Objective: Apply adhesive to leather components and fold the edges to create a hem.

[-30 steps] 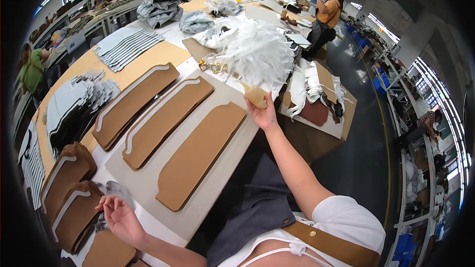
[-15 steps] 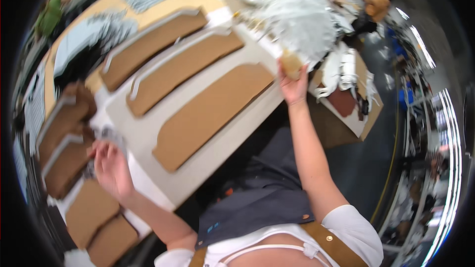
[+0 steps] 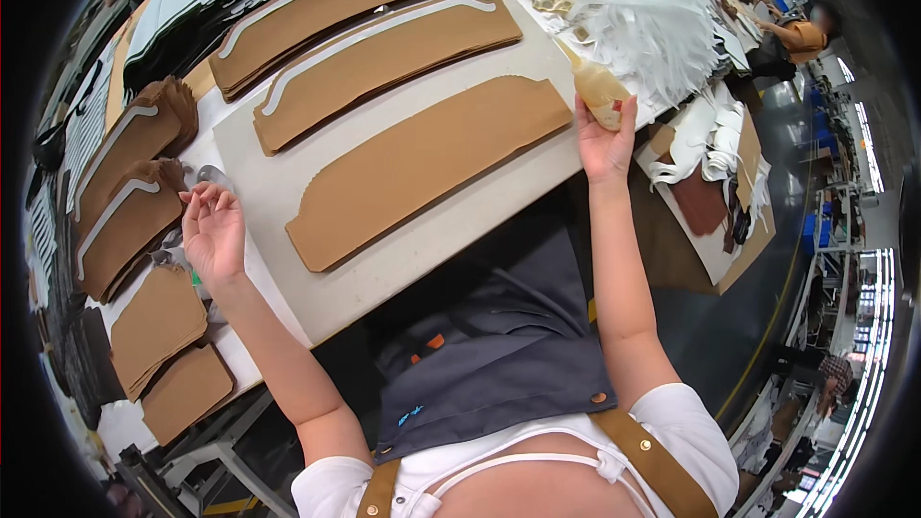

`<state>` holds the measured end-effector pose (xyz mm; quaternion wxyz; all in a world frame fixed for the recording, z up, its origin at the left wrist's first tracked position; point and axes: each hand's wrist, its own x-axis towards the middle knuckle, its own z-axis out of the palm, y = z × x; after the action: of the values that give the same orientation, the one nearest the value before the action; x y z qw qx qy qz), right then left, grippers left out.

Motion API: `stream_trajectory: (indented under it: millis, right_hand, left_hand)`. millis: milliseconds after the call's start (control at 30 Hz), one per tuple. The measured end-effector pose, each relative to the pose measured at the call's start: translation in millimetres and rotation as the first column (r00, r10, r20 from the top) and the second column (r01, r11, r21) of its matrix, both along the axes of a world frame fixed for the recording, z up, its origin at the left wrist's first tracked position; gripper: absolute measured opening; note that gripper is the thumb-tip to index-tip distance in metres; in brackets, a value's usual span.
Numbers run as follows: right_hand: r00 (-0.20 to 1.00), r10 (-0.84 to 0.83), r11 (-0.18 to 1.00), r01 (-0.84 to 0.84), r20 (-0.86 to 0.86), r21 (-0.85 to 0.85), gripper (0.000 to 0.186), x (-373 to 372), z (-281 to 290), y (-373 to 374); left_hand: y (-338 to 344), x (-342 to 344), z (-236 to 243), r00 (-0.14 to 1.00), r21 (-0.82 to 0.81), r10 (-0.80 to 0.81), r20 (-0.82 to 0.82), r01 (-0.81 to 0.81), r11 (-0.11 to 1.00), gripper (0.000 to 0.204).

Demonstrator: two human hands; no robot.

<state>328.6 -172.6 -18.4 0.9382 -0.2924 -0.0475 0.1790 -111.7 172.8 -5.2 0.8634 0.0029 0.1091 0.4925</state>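
Note:
My right hand (image 3: 604,146) is closed round a translucent squeeze bottle (image 3: 599,88) with yellowish contents, its narrow nozzle tilted up and to the left. The bottle is off the right end of a single brown panel (image 3: 427,168) lying on the pale board (image 3: 254,187). My left hand (image 3: 216,240) hovers left of the board, palm up, fingers loosely curled with nothing visible in them. Beyond the panel lie a brown stack with a white strip (image 3: 393,62) along its far edge and a similar stack (image 3: 331,19) farther back.
More brown stacks with white strips (image 3: 134,221) stand at the left, above plain brown pieces (image 3: 161,321). White strips (image 3: 633,24) heap at the far right. A carton of scraps (image 3: 705,201) is right of the table. Other people are at work in the background.
The view has shifted, and the panels sit higher in it. My right hand still grips the squeeze bottle, now seen more sharply. My left hand stays loosely curled.

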Motion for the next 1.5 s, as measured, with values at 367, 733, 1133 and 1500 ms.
stream_trajectory:
  millis: [367,733,1133,1500]
  right_hand:
    - [0.834,-0.081,0.752,0.411,0.546,-0.516,0.053,-29,46,-25]
    - [0.689,0.03,0.554,0.592,0.724,-0.586,0.067,-47,36,-16]
    - [0.61,0.075,0.533,0.644,0.789,-0.549,0.067,-58,36,-4]
    - [0.602,0.108,0.544,0.63,0.791,-0.554,0.066,-57,36,0]
  left_hand:
    - [-8,0,9,1.0,0.002,0.02,0.023,-0.02,1.0,0.021]
    - [-16,7,12,0.999,-0.01,-0.024,0.036,0.025,1.0,0.021]
    - [-18,5,14,0.999,-0.028,0.012,0.033,-0.011,1.0,0.021]
    - [-23,9,19,0.999,-0.035,0.016,0.039,-0.015,0.999,0.021]
